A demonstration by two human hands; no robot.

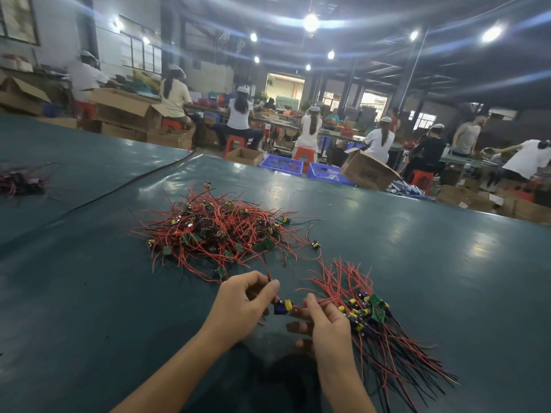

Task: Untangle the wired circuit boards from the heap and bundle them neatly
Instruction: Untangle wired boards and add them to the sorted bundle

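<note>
Circuit board [283, 307] — pinched between left hand [241, 305] and right hand [328, 332].

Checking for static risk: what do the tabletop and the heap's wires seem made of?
Tabletop: probably dark green rubber or vinyl sheet, semi-gloss; it mirrors the ceiling lights. Heap wires: likely plastic-insulated, red and black, smooth; they bend in loose curls.

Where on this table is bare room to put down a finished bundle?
Bare table lies left of the heap and the left hand, and again right of the bundle. It is crowded between heap and bundle, where the right hand and the left hold a board.
</note>
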